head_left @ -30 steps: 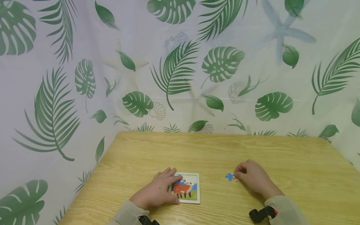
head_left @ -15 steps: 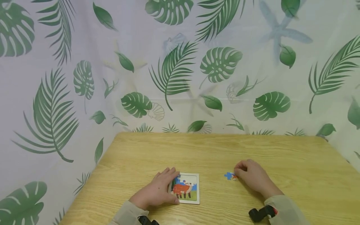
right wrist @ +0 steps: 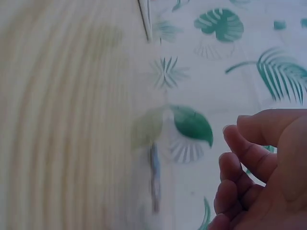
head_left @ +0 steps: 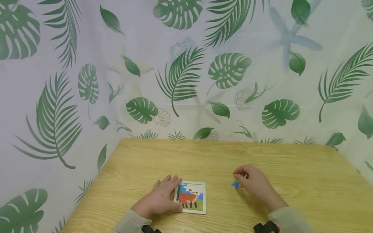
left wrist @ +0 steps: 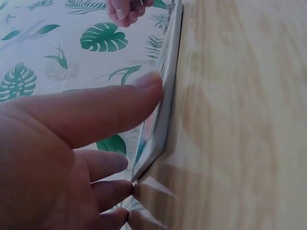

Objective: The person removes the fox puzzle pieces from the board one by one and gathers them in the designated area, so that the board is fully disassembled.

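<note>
White-rimmed jigsaw puzzle (head_left: 189, 198) lies flat on the wooden table (head_left: 175, 158), in front of the person and just beside the left hand (head_left: 161, 198). Picture of a red animal mostly filled in; pale patch (head_left: 197, 187) with a jigsaw-shaped edge along the upper part, looks like where pieces are missing. Left hand: spread, thumb tip on the near rim, straight fingers at the left side and top left corner. Reads as steadying the puzzle, not gripping it.

Right hand (head_left: 256, 186) is well to the right, bent over the loose stuff: blue piece (head_left: 235, 185) flat on the table, with a small red bit (head_left: 242, 186) just beside it, partly under the hand; can't tell if that's a separate piece. Thumb and index tips are close together, other fingers curled. Right wrist view shows no piece at the fingertips and a gap down to the table, but can't tell for sure whether something small is pinched.

Step in hand, my call: picking up a loose piece to fill the pale patch. Next move calls for a firm pinch by the edges, a carry leftward, then turning it to match the outline before pressing down.
</note>
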